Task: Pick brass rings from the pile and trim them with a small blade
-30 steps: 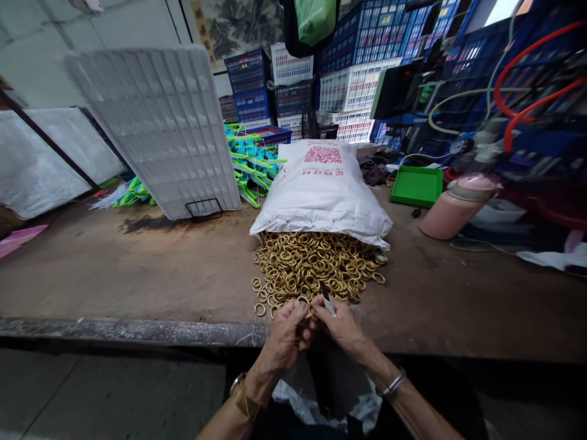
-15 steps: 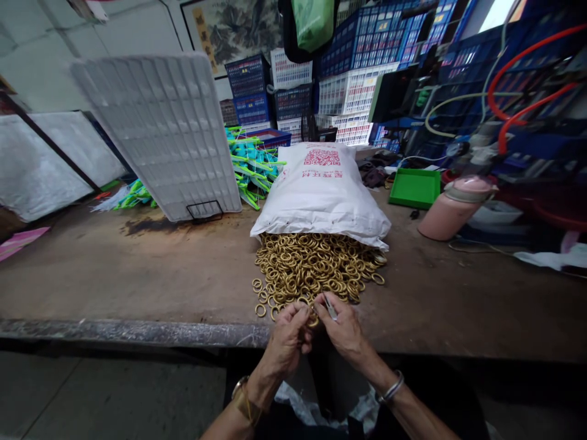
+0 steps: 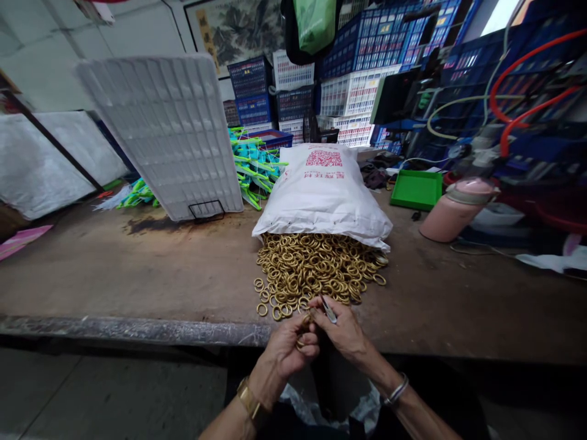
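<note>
A heap of brass-coloured rings (image 3: 316, 269) spills from the mouth of a white woven sack (image 3: 321, 198) onto the table. My left hand (image 3: 285, 351), a gold watch at its wrist, is closed on a ring (image 3: 306, 319) by the table's front edge; another ring (image 3: 299, 344) shows among its curled fingers. Close against it, my right hand (image 3: 343, 333) pinches at the same ring with thumb and fingertips. A small narrow metal tool (image 3: 329, 310) is tucked in the right hand between thumb and forefinger. Its exact kind is unclear, and the fingers partly hide the ring.
A white ribbed panel (image 3: 160, 134) stands tilted at the left, with bright green and turquoise plastic pieces (image 3: 254, 165) behind it. To the right are a green tray (image 3: 416, 189), a pink bottle (image 3: 452, 214) and an orange hose (image 3: 495, 91). Stacked crates (image 3: 353, 91) line the back.
My left hand has turned and shifted slightly left and down, so the rings in its fingers show more. The right hand stays pinched, with the metal tool now more tilted.
</note>
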Demonstrator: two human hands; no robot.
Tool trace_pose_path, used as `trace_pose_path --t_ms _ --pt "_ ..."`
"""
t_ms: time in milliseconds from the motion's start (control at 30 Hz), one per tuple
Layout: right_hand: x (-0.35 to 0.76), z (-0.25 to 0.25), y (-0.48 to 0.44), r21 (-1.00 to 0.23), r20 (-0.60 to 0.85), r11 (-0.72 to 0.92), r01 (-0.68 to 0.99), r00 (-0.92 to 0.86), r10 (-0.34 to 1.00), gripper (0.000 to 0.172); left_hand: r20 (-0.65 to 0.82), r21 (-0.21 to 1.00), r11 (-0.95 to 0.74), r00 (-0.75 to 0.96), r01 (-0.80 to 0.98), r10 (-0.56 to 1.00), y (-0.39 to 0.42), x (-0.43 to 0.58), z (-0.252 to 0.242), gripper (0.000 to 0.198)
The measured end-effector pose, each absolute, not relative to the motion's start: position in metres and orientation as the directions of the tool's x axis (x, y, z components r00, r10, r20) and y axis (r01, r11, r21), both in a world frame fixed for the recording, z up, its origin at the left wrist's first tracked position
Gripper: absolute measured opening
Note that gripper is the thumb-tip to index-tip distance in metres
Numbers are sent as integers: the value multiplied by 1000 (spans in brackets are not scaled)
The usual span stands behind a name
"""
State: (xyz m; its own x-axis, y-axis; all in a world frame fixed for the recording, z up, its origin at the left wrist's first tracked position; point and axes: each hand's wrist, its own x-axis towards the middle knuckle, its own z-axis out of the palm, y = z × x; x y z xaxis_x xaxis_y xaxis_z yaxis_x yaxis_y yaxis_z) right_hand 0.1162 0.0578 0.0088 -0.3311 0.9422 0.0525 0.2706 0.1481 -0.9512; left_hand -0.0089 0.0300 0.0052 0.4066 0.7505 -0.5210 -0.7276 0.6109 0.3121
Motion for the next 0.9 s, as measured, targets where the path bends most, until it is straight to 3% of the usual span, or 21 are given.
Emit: trace_pose_path --t_ms 233,433,900 --pt "117 4 59 -956 24 95 276 -251 968 27 -483 238 682 525 -692 701 23 -4 4 12" --pt "116 3 59 -965 -19 47 258 -250 968 28 -396 290 698 581 -655 711 20 -8 9 12" --pt "115 7 54 -948 3 129 292 -396 918 23 -462 375 604 424 -703 779 19 -9 -2 22"
